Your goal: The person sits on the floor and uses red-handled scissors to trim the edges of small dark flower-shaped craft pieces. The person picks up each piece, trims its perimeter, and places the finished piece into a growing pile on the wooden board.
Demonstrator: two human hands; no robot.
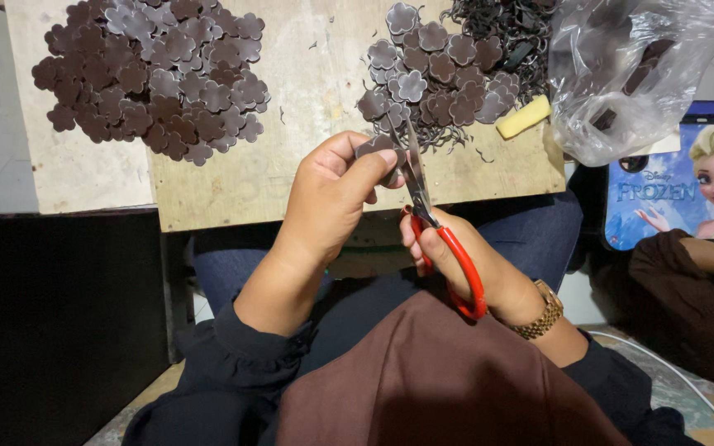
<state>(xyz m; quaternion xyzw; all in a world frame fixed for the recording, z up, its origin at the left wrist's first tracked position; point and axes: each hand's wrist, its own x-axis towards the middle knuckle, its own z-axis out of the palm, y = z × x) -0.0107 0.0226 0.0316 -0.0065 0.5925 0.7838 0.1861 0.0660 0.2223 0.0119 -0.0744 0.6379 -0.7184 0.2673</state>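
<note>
Red-handled scissors, dark brown flower-shaped pieces, a yellow block, a gold wristwatch.

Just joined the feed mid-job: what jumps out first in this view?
At centre, the right hand works red-handled scissors on a brown flower-shaped piece pinched in the left hand. On the wooden board beyond lie two brown heaps: a flower pile at left and another pile with scraps at right.
</note>
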